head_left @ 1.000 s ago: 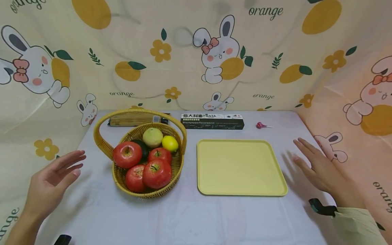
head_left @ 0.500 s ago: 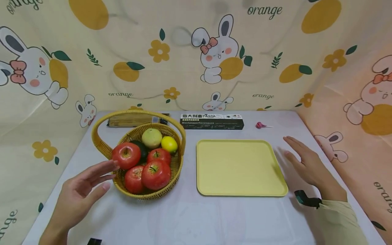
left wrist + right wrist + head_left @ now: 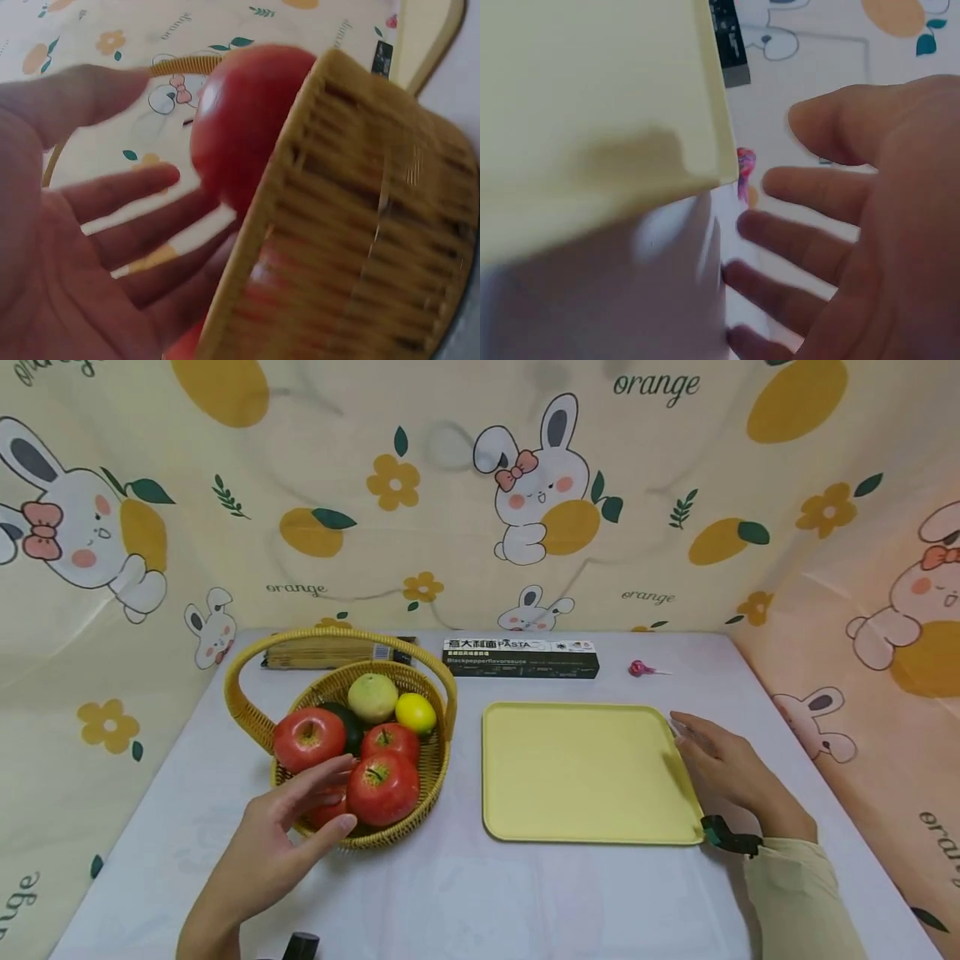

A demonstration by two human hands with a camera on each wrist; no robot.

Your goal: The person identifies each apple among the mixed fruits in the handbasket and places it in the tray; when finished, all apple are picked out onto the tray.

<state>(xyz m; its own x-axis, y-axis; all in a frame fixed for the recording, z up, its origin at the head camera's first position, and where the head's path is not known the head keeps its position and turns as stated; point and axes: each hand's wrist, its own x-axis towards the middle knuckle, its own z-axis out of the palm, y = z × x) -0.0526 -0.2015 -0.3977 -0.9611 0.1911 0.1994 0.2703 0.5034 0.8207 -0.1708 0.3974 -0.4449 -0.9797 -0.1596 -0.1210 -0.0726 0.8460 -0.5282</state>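
My left hand reaches over the near left rim of a wicker basket, its fingers spread around the front red apple. In the left wrist view the palm faces a red apple above the basket's woven wall, and nothing is gripped. Several apples, a yellow lemon, a pale green round fruit and a dark green fruit fill the basket. At the right edge of a yellow tray, my right hand hovers with fingers loosely extended, holding nothing.
Behind the basket lies a pack of spaghetti. A black and white pasta box stands at the back of the table, with a red lollipop to its right. Printed cloth walls the back and sides.
My left hand has moved right, from beside the basket to over its front apples. The right hand has come left to the tray's edge. The basket and tray have stayed in place.
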